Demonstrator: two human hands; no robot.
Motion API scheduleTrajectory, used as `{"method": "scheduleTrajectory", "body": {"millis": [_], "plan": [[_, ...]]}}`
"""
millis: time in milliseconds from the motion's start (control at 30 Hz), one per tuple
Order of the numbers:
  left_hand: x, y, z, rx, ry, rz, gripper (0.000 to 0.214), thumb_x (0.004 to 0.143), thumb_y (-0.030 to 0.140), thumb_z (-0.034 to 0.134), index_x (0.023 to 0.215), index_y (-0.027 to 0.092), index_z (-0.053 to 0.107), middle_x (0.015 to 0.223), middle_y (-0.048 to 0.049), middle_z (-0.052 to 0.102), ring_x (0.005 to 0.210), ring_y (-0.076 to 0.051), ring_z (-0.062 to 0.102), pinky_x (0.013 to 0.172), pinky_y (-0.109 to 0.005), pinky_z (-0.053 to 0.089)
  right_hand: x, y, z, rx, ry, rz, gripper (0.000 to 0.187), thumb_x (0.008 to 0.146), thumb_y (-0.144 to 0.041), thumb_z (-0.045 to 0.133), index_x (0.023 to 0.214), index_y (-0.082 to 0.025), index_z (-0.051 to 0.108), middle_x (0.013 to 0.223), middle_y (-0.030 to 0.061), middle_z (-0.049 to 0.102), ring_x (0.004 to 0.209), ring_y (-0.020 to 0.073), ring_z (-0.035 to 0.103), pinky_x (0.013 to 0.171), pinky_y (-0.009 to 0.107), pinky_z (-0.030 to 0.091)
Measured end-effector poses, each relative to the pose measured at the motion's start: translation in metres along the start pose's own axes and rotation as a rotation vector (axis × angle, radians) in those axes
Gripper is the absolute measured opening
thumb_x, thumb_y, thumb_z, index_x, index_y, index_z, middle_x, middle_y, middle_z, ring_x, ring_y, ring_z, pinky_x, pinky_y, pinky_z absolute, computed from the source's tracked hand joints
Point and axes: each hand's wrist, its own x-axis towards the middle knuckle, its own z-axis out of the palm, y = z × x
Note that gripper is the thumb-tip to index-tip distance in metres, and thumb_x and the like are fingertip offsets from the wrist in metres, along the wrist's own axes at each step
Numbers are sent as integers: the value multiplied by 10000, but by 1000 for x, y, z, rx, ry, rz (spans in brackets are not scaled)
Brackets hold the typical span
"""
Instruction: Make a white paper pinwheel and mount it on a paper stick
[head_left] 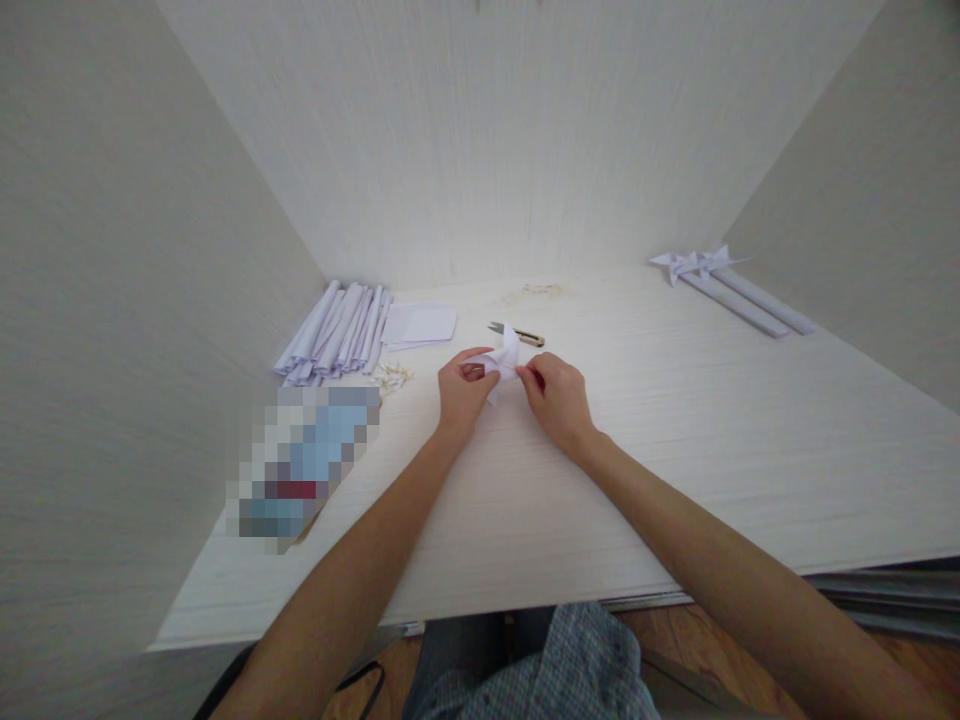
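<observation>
A white folded-paper pinwheel (508, 352) is held above the middle of the white table. My left hand (460, 392) grips it from the left, thumb in front and fingers behind the paper. At its right side, my right hand (559, 397) is closed in a pinch, fingertips against the paper near the pinwheel's middle. Whatever small thing lies between those fingertips is hidden. Just behind the pinwheel lie thread snips (531, 337), their blades pointing left and partly covered by a paper blade.
Rolled paper tubes (337, 330) are heaped at left, beside square paper sheets (421, 325) and a small pile of thin pale pieces (394, 377). A pixelated flat object (322, 450) lies nearer. Tubes with pinwheels (701, 264) rest at right. Panels enclose the table.
</observation>
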Motion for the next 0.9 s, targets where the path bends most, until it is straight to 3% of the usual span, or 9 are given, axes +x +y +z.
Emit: {"method": "scheduleTrajectory", "body": {"millis": [900], "plan": [[2, -3, -2, 51, -49, 37, 352, 506, 76, 605, 847, 153, 562, 622, 21, 613, 603, -118, 608, 570, -213, 451, 1, 1, -1, 36, 19, 1, 236, 808, -219, 431, 574, -195, 440, 591, 22, 516, 554, 139, 442, 539, 267, 296]]}}
